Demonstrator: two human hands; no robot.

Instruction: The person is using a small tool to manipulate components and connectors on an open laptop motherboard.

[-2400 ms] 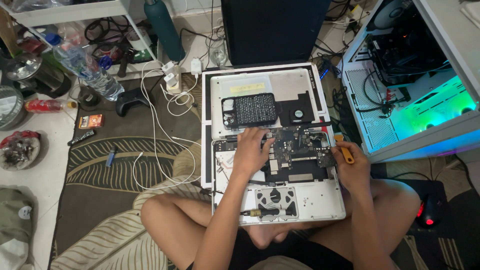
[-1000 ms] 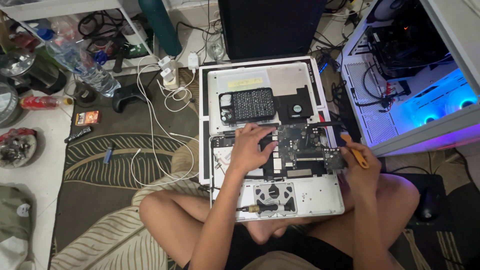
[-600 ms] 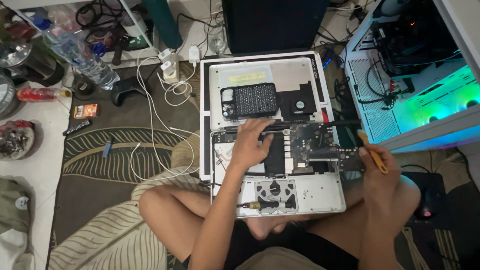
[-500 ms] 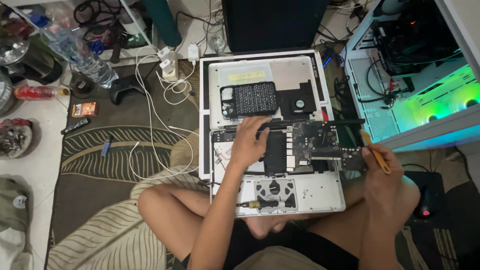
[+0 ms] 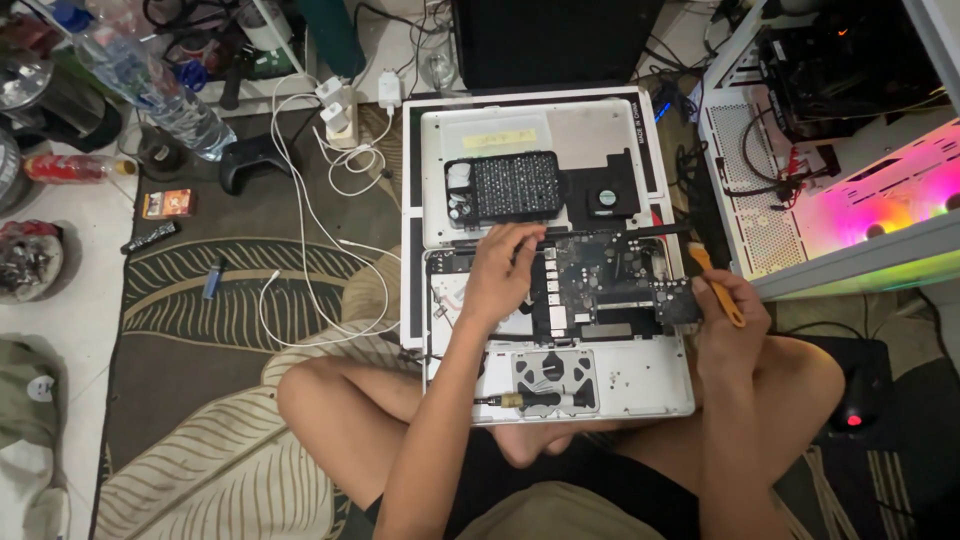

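1. Laptop (image 5: 560, 400) — it lies open and upside down on the person's crossed legs, its bottom cover off so the inside parts show. Resting there keeps it close and flat for both hands.
2. Its dark circuit board (image 5: 600, 290) sits in the middle of the silver shell, and it looks a bit crooked, with its right end poking over the shell's edge.
3. The left hand (image 5: 500, 275) lies on the left part of the board with fingers spread and bent, pressing or gripping it; I cannot tell which. It seems to keep the board steady.
4. The right hand (image 5: 725, 325) is closed around an orange-handled screwdriver (image 5: 715, 285), beside the board's right end, tip pointing up and away.
5. A black box of small tool bits (image 5: 505, 187) rests on the loose silver cover (image 5: 530, 130) just behind the laptop — near enough to reach.
6. White cables (image 5: 320, 230) curl over the leaf-pattern rug (image 5: 190, 300) on the left, with a water bottle (image 5: 150, 85) further off.
7. A computer case (image 5: 850, 150) with glowing pink lights stands on the right.
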